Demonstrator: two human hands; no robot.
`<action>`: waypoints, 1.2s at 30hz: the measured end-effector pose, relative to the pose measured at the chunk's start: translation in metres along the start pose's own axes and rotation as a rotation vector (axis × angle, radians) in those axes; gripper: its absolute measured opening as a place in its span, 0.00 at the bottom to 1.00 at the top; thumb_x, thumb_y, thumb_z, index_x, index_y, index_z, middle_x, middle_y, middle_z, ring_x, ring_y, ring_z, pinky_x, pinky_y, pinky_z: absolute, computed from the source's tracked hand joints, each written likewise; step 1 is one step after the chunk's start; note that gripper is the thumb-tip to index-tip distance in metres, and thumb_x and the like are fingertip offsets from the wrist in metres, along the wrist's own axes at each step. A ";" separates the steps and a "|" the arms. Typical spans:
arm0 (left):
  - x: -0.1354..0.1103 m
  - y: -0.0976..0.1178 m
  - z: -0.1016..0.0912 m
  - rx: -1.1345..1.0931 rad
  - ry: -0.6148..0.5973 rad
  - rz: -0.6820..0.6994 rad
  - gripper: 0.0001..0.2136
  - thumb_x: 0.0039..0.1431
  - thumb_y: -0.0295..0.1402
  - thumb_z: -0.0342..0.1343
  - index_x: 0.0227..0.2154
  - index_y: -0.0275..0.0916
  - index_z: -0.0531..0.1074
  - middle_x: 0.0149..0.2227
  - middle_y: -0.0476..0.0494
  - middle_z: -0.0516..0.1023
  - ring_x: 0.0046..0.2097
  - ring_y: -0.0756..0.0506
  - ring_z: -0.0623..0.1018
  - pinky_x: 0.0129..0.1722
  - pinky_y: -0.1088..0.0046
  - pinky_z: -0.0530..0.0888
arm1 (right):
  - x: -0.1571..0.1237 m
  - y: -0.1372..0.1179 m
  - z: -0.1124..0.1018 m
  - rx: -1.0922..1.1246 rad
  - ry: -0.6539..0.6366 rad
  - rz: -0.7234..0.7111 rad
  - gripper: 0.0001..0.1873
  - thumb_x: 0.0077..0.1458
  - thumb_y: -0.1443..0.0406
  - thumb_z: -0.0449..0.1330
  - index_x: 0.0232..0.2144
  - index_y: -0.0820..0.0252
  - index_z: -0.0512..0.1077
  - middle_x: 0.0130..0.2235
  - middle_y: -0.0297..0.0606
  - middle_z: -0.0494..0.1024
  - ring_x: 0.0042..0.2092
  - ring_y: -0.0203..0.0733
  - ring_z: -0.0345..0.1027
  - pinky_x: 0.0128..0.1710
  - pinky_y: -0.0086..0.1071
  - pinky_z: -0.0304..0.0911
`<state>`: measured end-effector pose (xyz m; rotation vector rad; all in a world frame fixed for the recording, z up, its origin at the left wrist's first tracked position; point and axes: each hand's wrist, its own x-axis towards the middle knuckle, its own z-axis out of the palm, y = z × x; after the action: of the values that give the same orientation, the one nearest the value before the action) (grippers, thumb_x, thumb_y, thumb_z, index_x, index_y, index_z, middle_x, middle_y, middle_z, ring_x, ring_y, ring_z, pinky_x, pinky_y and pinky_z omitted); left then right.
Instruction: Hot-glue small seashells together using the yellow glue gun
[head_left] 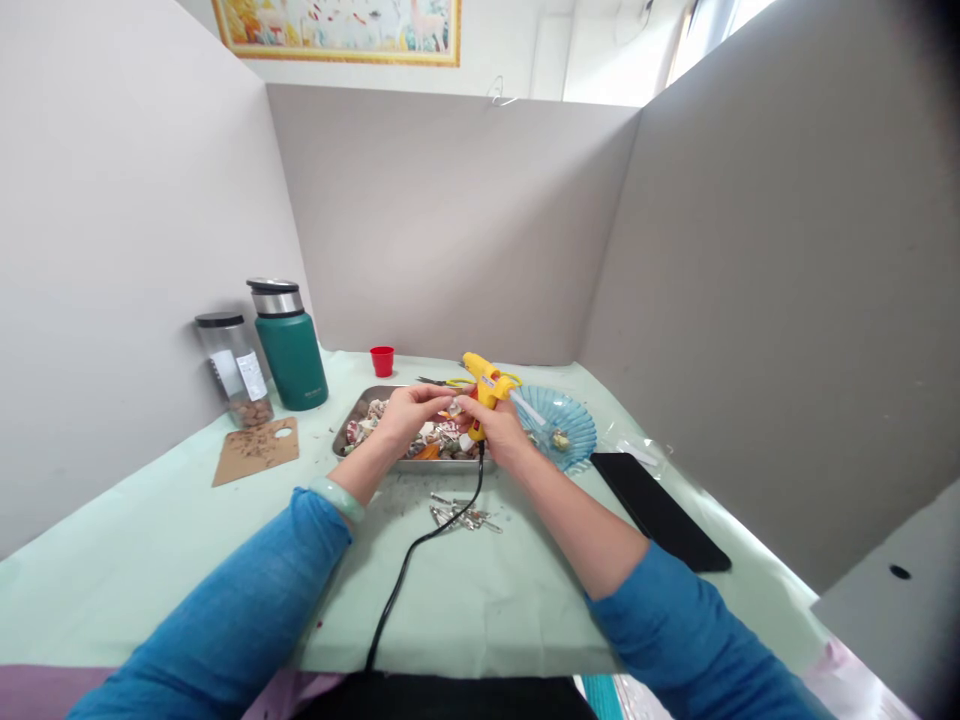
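A yellow hot glue gun (487, 380) is in my right hand (501, 428), with its nozzle pointing up and away to the left. A black cord (409, 560) runs from its handle down over the table edge. My left hand (409, 415) is closed in a pinch on a small whitish piece (454, 407), too small to name, and the right fingertips meet it there. Both hands are over a metal tray (427, 467) of shells and small stones. Several silver metal clips (466, 515) lie in front of the tray.
A blue ribbed glass plate (577, 420) with small pieces and a black flat slab (660, 510) are at right. A red cup (382, 362) stands behind the tray. At left are a green flask (291, 360), a clear jar (236, 370) and a brown board (255, 455).
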<state>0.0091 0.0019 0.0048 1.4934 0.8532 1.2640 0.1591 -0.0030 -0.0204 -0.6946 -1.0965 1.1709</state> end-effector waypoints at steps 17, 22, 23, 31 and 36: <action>0.002 0.006 0.019 1.323 -0.564 0.080 0.09 0.52 0.28 0.59 0.33 0.42 0.84 0.33 0.45 0.84 0.35 0.45 0.78 0.37 0.75 0.68 | 0.008 0.000 -0.003 0.131 0.252 -0.044 0.20 0.40 0.63 0.70 0.34 0.58 0.67 0.25 0.26 0.74 0.22 0.32 0.68 0.20 0.24 0.66; 0.006 0.001 0.017 1.428 -0.516 0.071 0.09 0.51 0.29 0.58 0.32 0.40 0.83 0.33 0.42 0.84 0.35 0.44 0.78 0.34 0.73 0.67 | 0.006 -0.001 -0.001 0.126 0.224 -0.026 0.21 0.39 0.63 0.70 0.34 0.58 0.66 0.24 0.26 0.73 0.22 0.32 0.68 0.19 0.24 0.66; 0.006 0.000 0.014 1.429 -0.490 0.079 0.09 0.51 0.29 0.58 0.31 0.40 0.83 0.32 0.42 0.84 0.34 0.44 0.78 0.34 0.73 0.67 | 0.006 -0.001 -0.001 0.124 0.224 -0.026 0.20 0.39 0.63 0.70 0.34 0.58 0.66 0.24 0.26 0.73 0.22 0.32 0.68 0.19 0.24 0.65; 0.003 0.010 0.012 1.359 -0.551 -0.009 0.08 0.51 0.33 0.59 0.31 0.42 0.83 0.32 0.45 0.84 0.35 0.45 0.79 0.35 0.75 0.69 | 0.006 -0.001 -0.001 0.112 0.227 -0.018 0.20 0.39 0.63 0.69 0.34 0.58 0.66 0.24 0.26 0.74 0.22 0.31 0.68 0.19 0.24 0.66; -0.002 0.023 0.028 1.543 -0.485 -0.083 0.08 0.50 0.34 0.61 0.31 0.40 0.82 0.34 0.38 0.83 0.37 0.41 0.79 0.37 0.71 0.71 | 0.005 -0.002 0.000 0.102 0.224 -0.012 0.20 0.38 0.63 0.69 0.34 0.58 0.67 0.25 0.26 0.74 0.22 0.32 0.69 0.19 0.24 0.66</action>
<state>0.0338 -0.0129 0.0258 2.6772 1.6199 -0.1085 0.1603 0.0013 -0.0174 -0.7199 -0.8464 1.1021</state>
